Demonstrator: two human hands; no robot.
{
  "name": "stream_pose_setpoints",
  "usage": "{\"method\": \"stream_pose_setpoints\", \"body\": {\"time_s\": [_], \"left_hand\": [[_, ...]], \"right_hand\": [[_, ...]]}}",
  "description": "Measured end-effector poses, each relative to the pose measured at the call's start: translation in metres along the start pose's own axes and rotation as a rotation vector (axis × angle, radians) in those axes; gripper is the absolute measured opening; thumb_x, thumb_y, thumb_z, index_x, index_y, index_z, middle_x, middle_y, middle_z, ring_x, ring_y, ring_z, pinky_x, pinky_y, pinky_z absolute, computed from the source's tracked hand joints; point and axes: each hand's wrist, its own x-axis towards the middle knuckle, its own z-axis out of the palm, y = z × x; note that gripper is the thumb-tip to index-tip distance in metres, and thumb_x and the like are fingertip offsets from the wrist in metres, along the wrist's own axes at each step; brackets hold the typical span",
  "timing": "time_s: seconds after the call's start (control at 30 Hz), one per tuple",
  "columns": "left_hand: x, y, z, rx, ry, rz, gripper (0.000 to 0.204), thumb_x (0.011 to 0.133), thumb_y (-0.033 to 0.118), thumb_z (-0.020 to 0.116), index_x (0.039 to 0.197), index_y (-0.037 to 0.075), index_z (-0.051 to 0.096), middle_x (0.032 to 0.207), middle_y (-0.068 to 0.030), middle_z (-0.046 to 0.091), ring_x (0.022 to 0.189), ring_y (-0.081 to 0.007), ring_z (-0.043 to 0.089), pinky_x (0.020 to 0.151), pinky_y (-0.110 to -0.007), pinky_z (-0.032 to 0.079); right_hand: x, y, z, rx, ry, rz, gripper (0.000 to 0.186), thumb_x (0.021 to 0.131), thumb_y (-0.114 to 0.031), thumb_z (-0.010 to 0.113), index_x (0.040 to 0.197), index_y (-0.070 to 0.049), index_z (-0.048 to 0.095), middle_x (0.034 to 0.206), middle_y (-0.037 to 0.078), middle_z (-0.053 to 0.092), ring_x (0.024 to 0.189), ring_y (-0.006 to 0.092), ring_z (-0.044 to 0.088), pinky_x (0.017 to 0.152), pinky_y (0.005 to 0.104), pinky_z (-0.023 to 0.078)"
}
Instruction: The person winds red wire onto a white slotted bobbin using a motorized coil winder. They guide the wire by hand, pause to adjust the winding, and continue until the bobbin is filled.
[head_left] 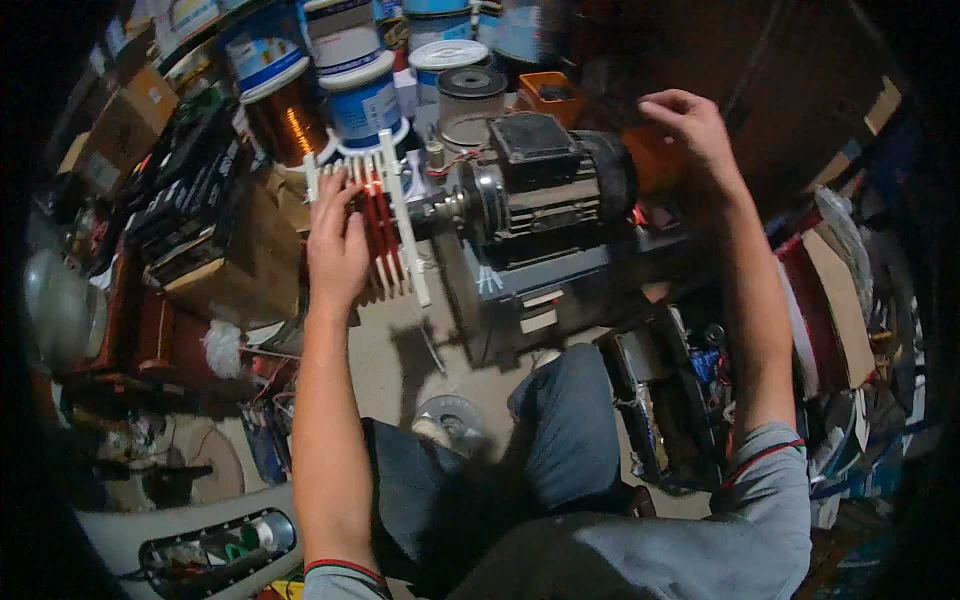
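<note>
My left hand (338,240) rests against the left side of a white slatted winding former (407,225), its fingers stretched out and apart. Red-looking wire (378,225) is wound between the slats. The former sits on the shaft of a dark electric motor (547,185) with a boxy terminal cover. My right hand (690,125) is raised in the air to the right of the motor, fingers curled together in a pinch. Whether anything thin lies between those fingertips I cannot make out. Behind that hand is an orange surface (655,165), partly hidden.
Blue-and-white wire spools (362,105) and a copper wire spool (287,118) are stacked behind the former. Cardboard boxes (240,255) crowd the left. A grey machine base (530,300) carries the motor. A clear spool (450,415) lies on the floor near my foot. Tool trays (650,400) stand at right.
</note>
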Motion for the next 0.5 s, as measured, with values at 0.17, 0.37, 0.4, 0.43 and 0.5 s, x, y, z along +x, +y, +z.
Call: {"method": "stream_pose_setpoints", "body": {"time_s": [0.17, 0.37, 0.4, 0.43, 0.5], "left_hand": [[0.004, 0.004, 0.005, 0.014, 0.015, 0.031, 0.032, 0.085, -0.001, 0.048, 0.115, 0.0, 0.058, 0.138, -0.0164, 0.046, 0.134, -0.031, 0.036, 0.11, -0.039, 0.027], [0.004, 0.002, 0.005, -0.011, 0.056, 0.071, 0.027, 0.081, -0.002, 0.049, 0.106, 0.003, 0.06, 0.135, -0.0184, 0.048, 0.132, -0.0385, 0.036, 0.108, -0.046, 0.027], [0.003, 0.001, 0.005, -0.014, 0.055, 0.061, 0.027, 0.081, -0.001, 0.05, 0.106, 0.004, 0.06, 0.134, -0.0185, 0.048, 0.132, -0.0385, 0.036, 0.108, -0.046, 0.027], [0.003, 0.001, 0.006, -0.019, 0.051, 0.055, 0.027, 0.081, -0.001, 0.05, 0.106, 0.004, 0.06, 0.134, -0.0186, 0.048, 0.132, -0.0386, 0.036, 0.108, -0.047, 0.027], [0.004, 0.0, 0.006, -0.029, 0.067, 0.079, 0.025, 0.081, -0.001, 0.052, 0.103, 0.004, 0.062, 0.134, -0.0191, 0.048, 0.13, -0.0391, 0.038, 0.108, -0.046, 0.027]], "right_hand": [[-0.052, -0.055, 0.063, 0.348, -0.245, -0.001, 0.021, 0.081, -0.02, 0.071, 0.091, -0.002, 0.068, 0.073, -0.001, 0.063, 0.061, 0.0055, 0.052, 0.054, 0.0209, 0.039], [-0.068, -0.075, 0.15, 0.549, -0.346, 0.114, 0.018, 0.08, -0.016, 0.072, 0.085, 0.001, 0.065, 0.072, 0.002, 0.062, 0.061, 0.0068, 0.054, 0.053, 0.0216, 0.042], [-0.072, -0.081, 0.162, 0.492, -0.334, 0.107, 0.018, 0.079, -0.014, 0.071, 0.084, 0.002, 0.064, 0.072, 0.003, 0.063, 0.062, 0.0077, 0.056, 0.054, 0.0229, 0.044], [-0.074, -0.084, 0.173, 0.514, -0.357, 0.143, 0.018, 0.079, -0.013, 0.071, 0.084, 0.002, 0.064, 0.074, 0.005, 0.064, 0.065, 0.0085, 0.058, 0.057, 0.024, 0.046], [-0.073, -0.081, 0.202, 0.474, -0.301, 0.055, 0.017, 0.079, -0.013, 0.07, 0.084, 0.002, 0.064, 0.075, 0.006, 0.065, 0.065, 0.0095, 0.059, 0.059, 0.0245, 0.047]]}}
